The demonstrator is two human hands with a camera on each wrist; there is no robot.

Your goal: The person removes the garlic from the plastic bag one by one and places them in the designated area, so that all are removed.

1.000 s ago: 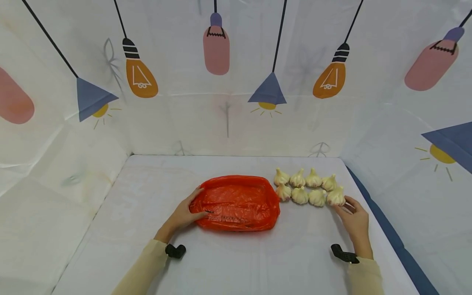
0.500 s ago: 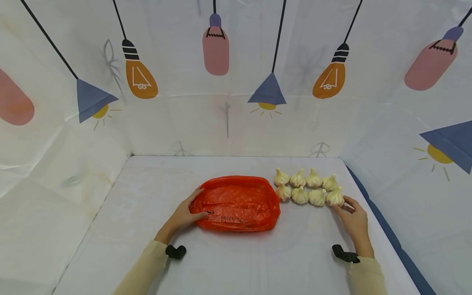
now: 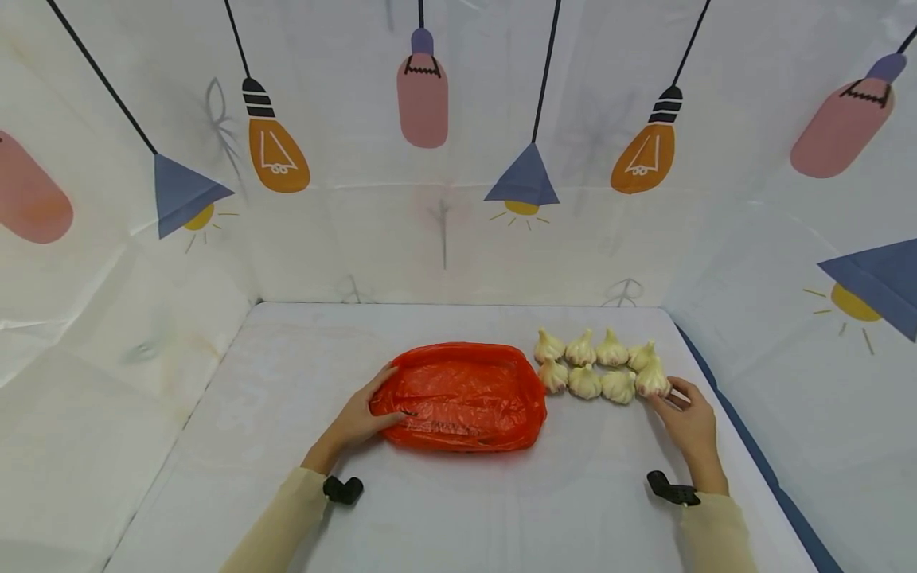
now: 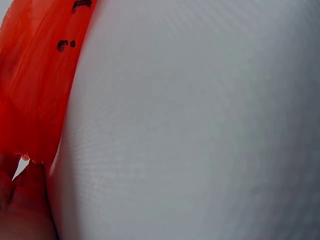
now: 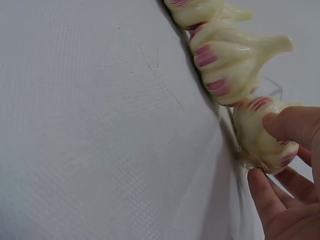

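A red plastic bag [image 3: 462,398], opened out like a shallow tray, lies mid-table. My left hand [image 3: 358,415] holds its left end, with the thumb on the near side and the fingers at the far side. In the left wrist view, part of the bag [image 4: 37,90] with black print shows above the hand [image 4: 25,205]. To the right of the bag, several garlic bulbs [image 3: 583,382] stand in two rows. My right hand [image 3: 689,426] pinches the near right garlic bulb [image 3: 653,379]. The right wrist view shows thumb and fingers on this bulb [image 5: 260,132], close beside another bulb [image 5: 225,62].
The white table [image 3: 473,517] has a dark blue strip [image 3: 759,454] along its right edge. White sheeting [image 3: 344,231] printed with lamps encloses the back and sides. A black wrist mount [image 3: 342,490] sits on the left wrist, another mount [image 3: 672,489] on the right.
The pinched garlic bulb has shifted very slightly toward the back row, with my right hand still on it. My left hand and the red bag stay in place.
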